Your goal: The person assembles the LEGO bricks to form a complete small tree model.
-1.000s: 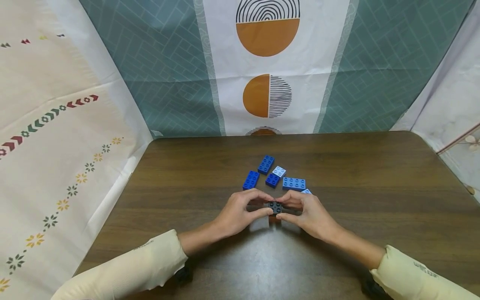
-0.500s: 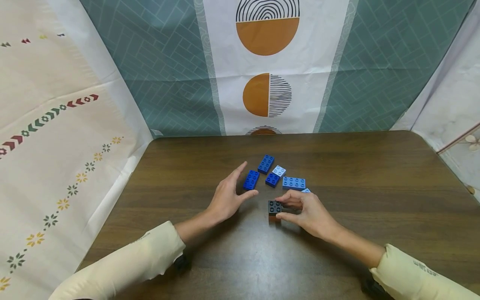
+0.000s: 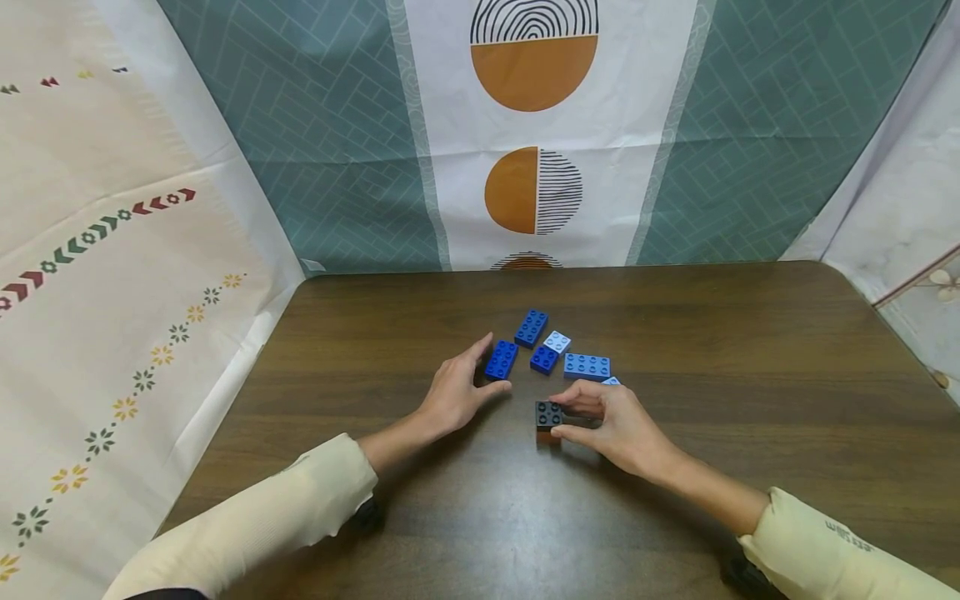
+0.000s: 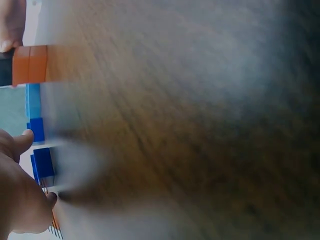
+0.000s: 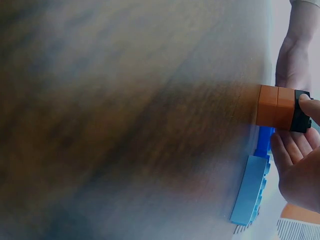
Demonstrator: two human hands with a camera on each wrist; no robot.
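Note:
In the head view a small stack stands on the table, with a black brick (image 3: pixel 549 414) on top and orange bricks (image 3: pixel 548 437) under it. My right hand (image 3: pixel 618 423) pinches the black brick between thumb and fingers from the right side. The right wrist view has two orange layers (image 5: pixel 276 106) below the black one, with the thumb on the black. To the left, my left hand (image 3: pixel 452 397) holds nothing, its thumb and fingers spread apart. Its fingertips are right beside a dark blue eight-stud brick (image 3: pixel 502 360).
Behind the stack lie another dark blue brick (image 3: pixel 532 328), a small dark blue brick (image 3: pixel 543 360) against a pale blue one (image 3: pixel 557 342), and a light blue long brick (image 3: pixel 587 367). A further light blue piece (image 3: pixel 611 382) is partly behind the right hand. Patterned cloth (image 3: pixel 360 167) hangs beyond the wooden table (image 3: pixel 712 333).
My left hand has let go of the stack and moved left and away, to beside the dark blue brick. My right hand has stayed at the black brick.

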